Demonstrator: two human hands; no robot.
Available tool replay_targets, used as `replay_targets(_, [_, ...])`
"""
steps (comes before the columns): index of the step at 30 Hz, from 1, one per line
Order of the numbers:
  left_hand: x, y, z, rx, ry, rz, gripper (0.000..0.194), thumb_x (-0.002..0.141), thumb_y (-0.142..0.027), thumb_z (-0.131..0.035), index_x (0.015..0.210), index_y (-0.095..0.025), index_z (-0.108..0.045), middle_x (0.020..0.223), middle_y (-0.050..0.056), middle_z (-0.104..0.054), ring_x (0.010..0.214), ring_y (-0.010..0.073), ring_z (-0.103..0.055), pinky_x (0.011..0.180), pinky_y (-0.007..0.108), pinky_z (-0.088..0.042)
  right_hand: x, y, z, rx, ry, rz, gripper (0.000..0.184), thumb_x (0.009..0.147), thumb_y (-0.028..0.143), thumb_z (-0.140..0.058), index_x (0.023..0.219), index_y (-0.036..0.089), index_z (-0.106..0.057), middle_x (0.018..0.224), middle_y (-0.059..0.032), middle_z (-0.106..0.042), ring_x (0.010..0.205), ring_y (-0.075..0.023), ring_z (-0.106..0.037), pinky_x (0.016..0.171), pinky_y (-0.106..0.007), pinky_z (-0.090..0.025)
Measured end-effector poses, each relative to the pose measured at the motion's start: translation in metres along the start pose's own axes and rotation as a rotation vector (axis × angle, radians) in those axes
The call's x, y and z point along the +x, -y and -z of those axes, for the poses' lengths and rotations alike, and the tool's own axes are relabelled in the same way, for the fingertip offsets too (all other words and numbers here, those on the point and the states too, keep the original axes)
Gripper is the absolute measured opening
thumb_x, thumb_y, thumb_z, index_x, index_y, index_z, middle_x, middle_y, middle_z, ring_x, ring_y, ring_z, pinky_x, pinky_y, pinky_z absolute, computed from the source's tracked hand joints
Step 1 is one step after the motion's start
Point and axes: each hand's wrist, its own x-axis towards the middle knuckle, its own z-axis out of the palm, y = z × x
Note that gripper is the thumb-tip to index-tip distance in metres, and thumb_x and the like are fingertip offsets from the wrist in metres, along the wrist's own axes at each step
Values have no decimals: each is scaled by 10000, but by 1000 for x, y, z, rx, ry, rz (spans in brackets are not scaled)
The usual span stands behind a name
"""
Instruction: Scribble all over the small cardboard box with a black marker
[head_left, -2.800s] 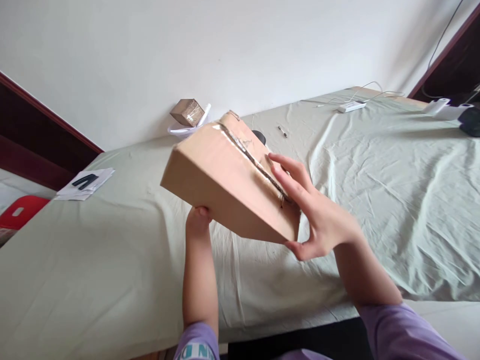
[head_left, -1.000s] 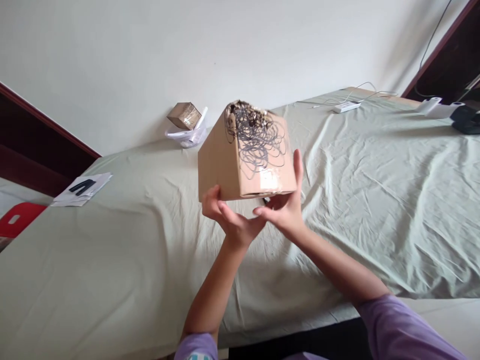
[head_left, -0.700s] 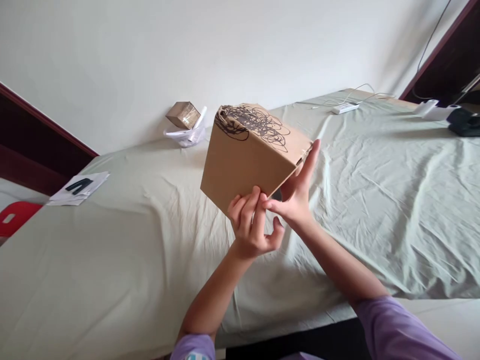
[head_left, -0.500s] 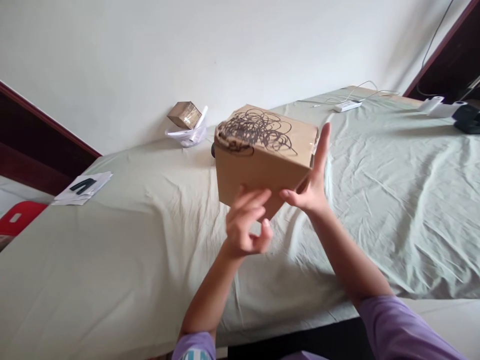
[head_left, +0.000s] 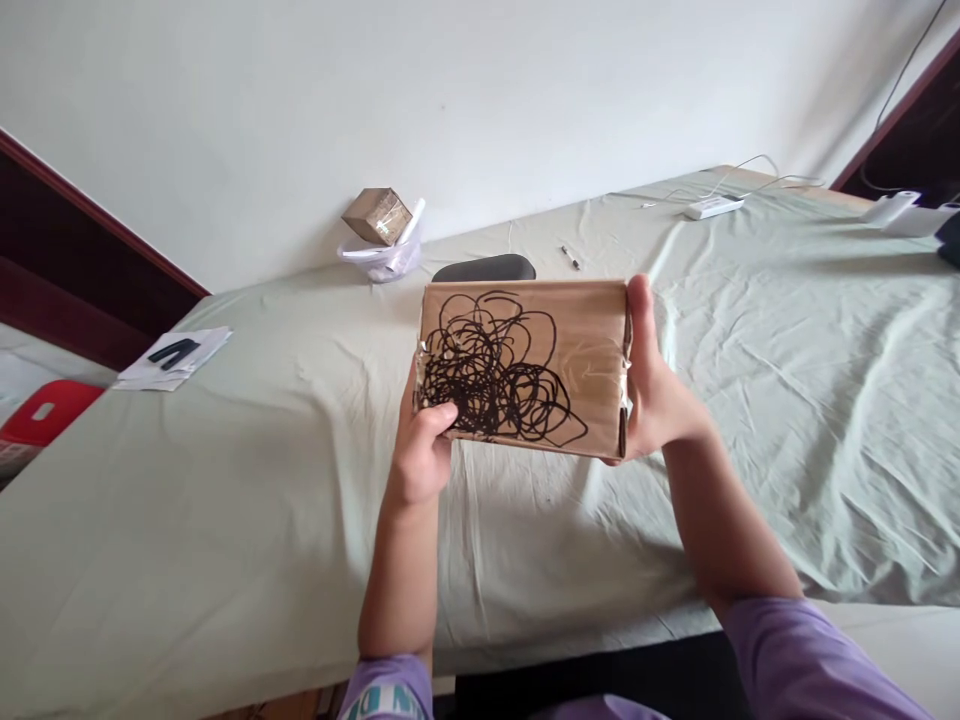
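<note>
A cardboard box [head_left: 585, 350] is held up over the cloth-covered table, its broad face toward me. Black looping scribbles cover most of that face, densest at the lower left. My left hand [head_left: 424, 450] grips the lower left corner, its thumb lying on the scribbled face and its fingers hidden behind. Along the right end my right hand [head_left: 656, 395] is closed on the box, thumb pointing up by the top corner, other fingers mostly out of sight. The right edge of the cardboard looks torn, with bits of tape.
Behind the box lies a dark rounded case [head_left: 487, 268], with a pen [head_left: 571, 258] to its right. A smaller cardboard box [head_left: 377, 215] rests on a plastic bowl [head_left: 382, 262] by the wall. Papers [head_left: 202, 350] with a black stapler-like object [head_left: 174, 353] lie left; a power strip [head_left: 714, 207] sits at back right.
The box has been tipped so its scribbled face turns toward me. My left hand moved from below the box to its left corner and took hold. The dark case and pen came into view.
</note>
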Motion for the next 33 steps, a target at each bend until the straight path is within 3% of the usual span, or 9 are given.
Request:
replay_targets(4, [-5, 3, 2, 66, 56, -4, 623, 890, -261, -704, 1509, -332, -681, 1393, 29, -764, 1436, 303, -668, 1235, 471, -578, 5, -6, 2, 101, -1, 8, 1548, 731, 856, -822, 1734, 437, 280, 1916, 41, 94, 1767, -433, 28, 1414, -610, -153])
replay_targets(8, [-9, 2, -3, 44, 72, -39, 646, 913, -304, -696, 1557, -332, -644, 1465, 36, -731, 1485, 323, -631, 1292, 508, -527, 9, -10, -1, 134, -26, -20, 1588, 673, 698, -902, 1761, 399, 216, 1911, 17, 128, 1764, -460, 21, 1398, -614, -184])
replay_targets(12, [-7, 3, -8, 68, 116, -125, 726, 906, -244, -642, 1621, -354, -575, 1620, -1, -629, 1608, 304, -512, 1383, 484, -416, 13, -3, -9, 197, -60, -106, 1528, 681, 597, -894, 1789, 348, 128, 1914, 2, 90, 1761, -445, 110, 1405, -603, -168])
replay_targets(14, [-7, 5, -8, 100, 141, -165, 779, 906, -235, -636, 1664, -367, -515, 1672, -11, -578, 1618, 299, -498, 1376, 467, -423, 15, 0, -13, 227, -72, -102, 1487, 703, 593, -875, 1792, 352, 109, 1912, 7, 69, 1762, -435, 120, 1411, -603, -147])
replay_targets(17, [-10, 9, -6, 198, 89, -134, 783, 967, -243, -632, 1706, -400, -430, 1726, -13, -518, 1587, 283, -527, 1327, 432, -479, 17, -2, -15, 233, -83, -69, 1423, 753, 598, -842, 1785, 394, 115, 1908, 26, 42, 1771, -425, 69, 1421, -616, -98])
replay_targets(21, [-11, 14, -3, 264, 82, -122, 798, 1017, -250, -654, 1728, -448, -352, 1782, -30, -432, 1668, 274, -417, 1386, 436, -388, 14, -12, -8, 157, -122, -31, 1426, 752, 709, -809, 1767, 440, 157, 1901, 74, 91, 1772, -424, 71, 1435, -602, -13])
replay_targets(25, [-12, 13, -6, 190, 174, -122, 794, 986, -278, -703, 1699, -463, -407, 1737, -34, -486, 1656, 291, -440, 1410, 481, -356, 9, -17, 1, 51, -112, -90, 1560, 669, 806, -825, 1769, 378, 196, 1902, 56, 125, 1762, -442, 132, 1446, -571, 4])
replay_targets(30, [-3, 5, -1, 267, 112, -114, 740, 1006, -255, -687, 1680, -445, -449, 1656, 3, -579, 1555, 275, -558, 1326, 444, -481, 12, -14, -5, 22, -103, -106, 1582, 669, 769, -871, 1768, 397, 204, 1901, 56, 120, 1766, -453, 93, 1450, -606, -52])
replay_targets(33, [11, -4, 18, 393, 234, -227, 738, 1013, -420, -763, 1685, -389, -460, 1712, 54, -522, 1646, 322, -457, 1401, 494, -364, 15, -14, -11, 49, -94, -99, 1583, 689, 754, -872, 1757, 403, 242, 1901, 46, 129, 1769, -446, 72, 1439, -634, -101])
